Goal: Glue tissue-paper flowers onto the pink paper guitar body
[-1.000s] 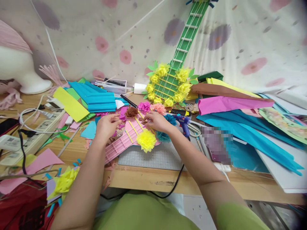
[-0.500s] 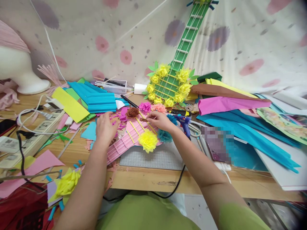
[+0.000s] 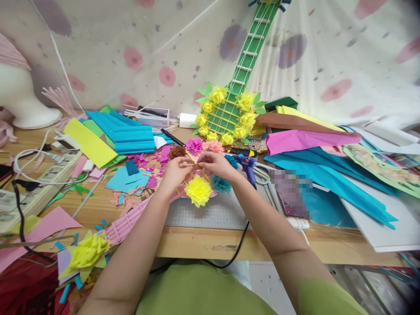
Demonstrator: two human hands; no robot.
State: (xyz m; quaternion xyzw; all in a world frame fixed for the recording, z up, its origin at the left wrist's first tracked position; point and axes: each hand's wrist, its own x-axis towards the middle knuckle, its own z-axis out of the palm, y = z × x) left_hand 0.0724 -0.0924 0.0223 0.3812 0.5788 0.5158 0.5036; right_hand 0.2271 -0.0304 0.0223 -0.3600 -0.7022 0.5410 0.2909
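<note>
Over the body of a pink paper guitar, my two hands meet fingertip to fingertip. My right hand pinches a small brown paper piece, mostly covered by the fingers. My left hand is closed at the same spot, its fingertips pressed on that piece. Paper flowers ring the guitar body: a yellow flower below the hands, a brown flower, a magenta flower and a peach flower beyond them, and a teal flower beside my right wrist. The guitar's neck runs under my left forearm.
A blue glue gun lies right of the guitar, near scissors. A green paper guitar leans at the back. Crepe paper is stacked right; paper scraps and a power strip lie left.
My left hand has moved right, from the guitar's neck side to my right hand's fingertips. The view has shifted slightly, and a dark teal paper square now shows where my left hand was.
</note>
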